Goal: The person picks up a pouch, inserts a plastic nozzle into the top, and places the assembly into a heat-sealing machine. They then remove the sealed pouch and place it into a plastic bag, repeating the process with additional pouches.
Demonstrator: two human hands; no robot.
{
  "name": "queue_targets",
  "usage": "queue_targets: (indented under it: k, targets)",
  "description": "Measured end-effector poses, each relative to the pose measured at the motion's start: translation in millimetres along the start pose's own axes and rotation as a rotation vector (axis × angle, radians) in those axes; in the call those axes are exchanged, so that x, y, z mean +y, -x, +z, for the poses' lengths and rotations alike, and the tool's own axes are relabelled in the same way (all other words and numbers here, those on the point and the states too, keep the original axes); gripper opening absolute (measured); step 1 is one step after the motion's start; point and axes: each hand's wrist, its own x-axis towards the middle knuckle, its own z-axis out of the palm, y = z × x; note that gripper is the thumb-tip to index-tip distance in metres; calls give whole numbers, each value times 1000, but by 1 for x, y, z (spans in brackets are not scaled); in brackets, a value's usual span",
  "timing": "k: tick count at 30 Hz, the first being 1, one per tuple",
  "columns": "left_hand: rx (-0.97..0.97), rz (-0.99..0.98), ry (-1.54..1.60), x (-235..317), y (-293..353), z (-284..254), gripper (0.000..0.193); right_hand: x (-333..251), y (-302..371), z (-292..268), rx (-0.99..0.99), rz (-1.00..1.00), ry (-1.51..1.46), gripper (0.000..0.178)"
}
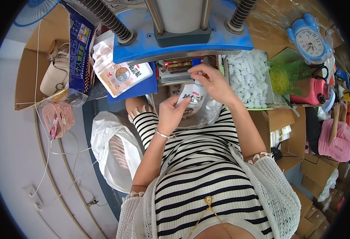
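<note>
The box [269,88] is filled with white pieces [246,75], perhaps caps; a pouch [192,95] — partly covered — is pinched by both hands [172,113].

Far in the middle stands a press [183,49]. To its left, pouches [121,75] lie on a board [151,87]; further left, a handbag [54,77] sits in a carton [33,67]. A basket [58,118] and a sack [103,157] are nearer. Right of the press, small parts [246,75] fill a box [227,79], with a clock [311,44] further right and far.
</note>
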Motion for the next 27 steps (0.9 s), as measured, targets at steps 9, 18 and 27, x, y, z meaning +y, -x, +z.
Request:
queue_targets:
  k: [9,18,27]
  targets:
    - [-16,-43,167,-16,-8,7,25,15,0,-15,-17,211,-225,20]
    - [14,-29,249,-16,-14,11,25,16,8,12,237,237,-167,20]
    - [112,-30,241,1,-51,-20,27,43,17,-47,609,199,201,19]
